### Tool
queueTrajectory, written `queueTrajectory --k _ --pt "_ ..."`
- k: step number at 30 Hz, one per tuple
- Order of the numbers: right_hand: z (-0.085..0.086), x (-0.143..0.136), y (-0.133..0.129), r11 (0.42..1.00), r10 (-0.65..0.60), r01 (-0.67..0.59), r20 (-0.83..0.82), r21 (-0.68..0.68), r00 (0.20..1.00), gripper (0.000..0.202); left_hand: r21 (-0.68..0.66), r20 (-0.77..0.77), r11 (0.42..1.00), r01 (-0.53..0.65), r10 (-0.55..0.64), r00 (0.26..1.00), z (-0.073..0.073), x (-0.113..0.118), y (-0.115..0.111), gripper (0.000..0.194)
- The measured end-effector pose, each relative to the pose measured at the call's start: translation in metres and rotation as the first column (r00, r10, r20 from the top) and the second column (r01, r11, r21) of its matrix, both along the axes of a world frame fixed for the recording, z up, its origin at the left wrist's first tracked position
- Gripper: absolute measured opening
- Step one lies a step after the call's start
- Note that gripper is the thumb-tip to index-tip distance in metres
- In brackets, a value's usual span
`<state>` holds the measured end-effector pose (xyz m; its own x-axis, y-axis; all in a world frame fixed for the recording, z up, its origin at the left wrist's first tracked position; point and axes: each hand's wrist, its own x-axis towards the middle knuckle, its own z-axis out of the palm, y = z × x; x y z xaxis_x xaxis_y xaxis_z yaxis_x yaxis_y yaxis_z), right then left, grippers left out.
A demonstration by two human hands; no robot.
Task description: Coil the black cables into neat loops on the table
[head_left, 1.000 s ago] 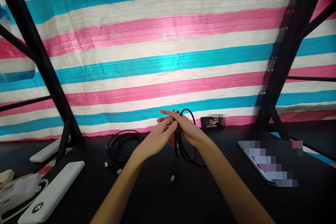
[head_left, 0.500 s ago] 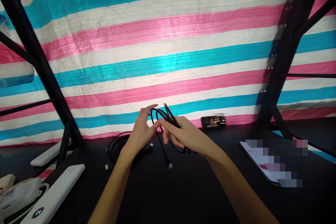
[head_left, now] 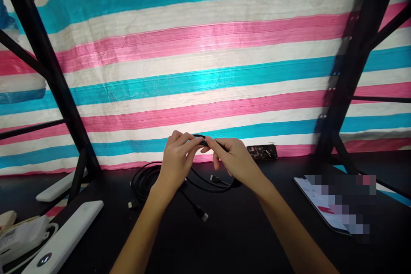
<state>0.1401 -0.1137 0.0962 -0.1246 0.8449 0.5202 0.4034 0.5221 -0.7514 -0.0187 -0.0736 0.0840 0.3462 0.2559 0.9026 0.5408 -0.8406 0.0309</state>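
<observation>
Both of my hands are raised a little over the black table, pinching a looped black cable (head_left: 210,188) between them. My left hand (head_left: 176,154) is closed on the upper part of the loops. Just to its right, my right hand (head_left: 236,156) grips the same bundle with thumb and fingers. A plug with a metal tip (head_left: 202,214) hangs below my left hand, and another connector (head_left: 216,178) shows inside the loop. Behind my left wrist, a coiled black cable (head_left: 141,182) lies on the table, partly hidden by my arm.
Toward the back stands a phone (head_left: 261,152) with a lit screen; a larger phone (head_left: 321,203) lies at right. At left are a long white device (head_left: 64,237), a white adapter (head_left: 24,235) and another white bar (head_left: 59,186). Black frame posts (head_left: 51,64) flank a striped sheet (head_left: 205,77).
My hands have closed together on the cable, and its spread loops are now gathered into a tighter bundle. The dangling plug has shifted slightly left and lower.
</observation>
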Motion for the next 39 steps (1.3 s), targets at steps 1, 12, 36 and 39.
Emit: queueTrajectory --k 1,12,36,39 --pt "0.001 0.000 -0.002 1.000 -0.002 0.002 0.003 0.013 1.000 0.048 0.026 0.005 1.000 0.013 -0.013 1.000 0.000 0.001 -0.001 0.019" --pt "0.006 -0.003 -0.016 0.985 -0.049 0.048 0.002 0.167 0.999 0.042 0.189 0.033 0.980 0.064 -0.072 0.997 0.007 0.001 -0.013 0.021" --pt "0.006 0.009 -0.005 0.993 0.003 0.034 -0.314 0.111 0.949 0.036 0.251 0.282 0.952 -0.176 0.102 0.954 0.023 -0.033 -0.018 0.013" --pt "0.008 0.030 0.006 0.979 -0.090 0.171 -0.529 0.107 0.844 0.039 0.088 0.510 0.977 -0.193 0.123 0.851 0.027 -0.053 -0.013 0.013"
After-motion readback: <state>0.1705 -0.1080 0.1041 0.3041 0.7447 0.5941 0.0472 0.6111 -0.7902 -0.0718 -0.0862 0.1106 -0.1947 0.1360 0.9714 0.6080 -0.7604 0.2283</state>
